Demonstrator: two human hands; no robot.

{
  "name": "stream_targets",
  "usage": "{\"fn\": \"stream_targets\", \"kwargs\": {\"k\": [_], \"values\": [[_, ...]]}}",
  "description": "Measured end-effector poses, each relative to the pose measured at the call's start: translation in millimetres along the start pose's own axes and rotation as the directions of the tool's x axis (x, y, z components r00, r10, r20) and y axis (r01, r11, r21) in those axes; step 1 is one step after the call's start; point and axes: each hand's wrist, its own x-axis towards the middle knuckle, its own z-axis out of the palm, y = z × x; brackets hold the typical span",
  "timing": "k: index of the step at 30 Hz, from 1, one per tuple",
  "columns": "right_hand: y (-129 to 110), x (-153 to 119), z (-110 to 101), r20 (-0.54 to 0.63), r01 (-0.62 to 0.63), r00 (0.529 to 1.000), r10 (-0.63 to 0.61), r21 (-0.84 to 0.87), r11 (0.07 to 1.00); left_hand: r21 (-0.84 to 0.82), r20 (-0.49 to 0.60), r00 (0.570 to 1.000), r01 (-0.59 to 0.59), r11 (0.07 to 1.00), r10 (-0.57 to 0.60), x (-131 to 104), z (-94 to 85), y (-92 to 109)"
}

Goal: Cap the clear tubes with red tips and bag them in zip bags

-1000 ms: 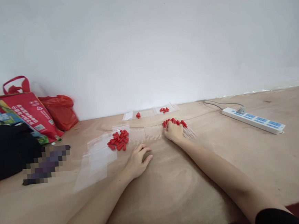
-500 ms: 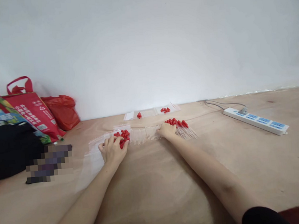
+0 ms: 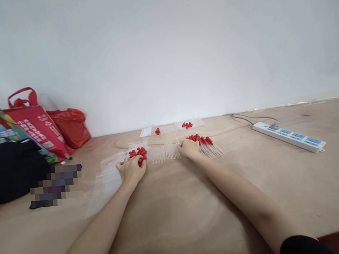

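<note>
My left hand [image 3: 131, 169] is at the near edge of a pile of small red pieces [image 3: 138, 151] on a clear bag, its fingers bent among them; what they grip is too small to tell. A row of thin white sticks [image 3: 157, 154] lies between my hands. At its right end my right hand [image 3: 188, 147] has its fingers closed near a pale stick [image 3: 177, 141] that rises above them. Right beside this hand lie several sticks with red tips [image 3: 208, 141], fanned side by side.
Behind, clear bags hold a few red pieces [image 3: 187, 124] and more sticks. A white power strip [image 3: 290, 136] with a grey plug lies right. At left stand a red shopping bag [image 3: 40, 125], a red plastic bag [image 3: 72, 126] and a black item [image 3: 14, 170]. Flat clear bags [image 3: 103, 185] lie beside my left hand.
My left hand has shifted slightly right and its fingers have drawn closer together at the red pile. My right hand has barely moved; a stick now shows above its fingers.
</note>
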Motion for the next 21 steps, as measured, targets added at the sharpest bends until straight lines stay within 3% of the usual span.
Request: {"fn": "stream_targets", "kwargs": {"k": [4, 8, 11, 14, 17, 21], "values": [[21.2, -18.6, -7.0, -0.087, 0.109, 0.991, -0.106, 0.031, 0.994, -0.031, -0.033, 0.999, 0.031, 0.999, -0.032, 0.2, -3.6, 1.3], [54.2, -40.4, -6.9, -0.172, 0.290, 0.949, -0.266, 0.134, 0.948, -0.113, -0.123, 0.992, 0.012, 0.994, -0.026, -5.9, -13.6, 9.6], [76.2, -56.1, -2.6, -0.202, 0.415, 0.903, -0.379, 0.183, 0.891, -0.294, -0.160, 0.978, -0.178, 0.939, 0.136, -18.2, -20.4, 24.2], [88.9, -69.9, 2.7, -0.252, 0.539, 0.836, -0.488, 0.206, 0.817, -0.477, -0.121, 0.927, -0.367, 0.799, 0.354, -33.9, -24.2, 41.9], [92.3, -79.4, 5.7, -0.285, 0.650, 0.754, -0.591, 0.194, 0.735, -0.627, -0.005, 0.855, -0.407, 0.665, 0.519, -45.2, -25.6, 53.4], [90.1, -84.0, 4.3, -0.252, 0.721, 0.689, -0.680, 0.135, 0.680, -0.717, 0.121, 0.778, -0.361, 0.596, 0.617, -49.1, -25.3, 56.2]]}}
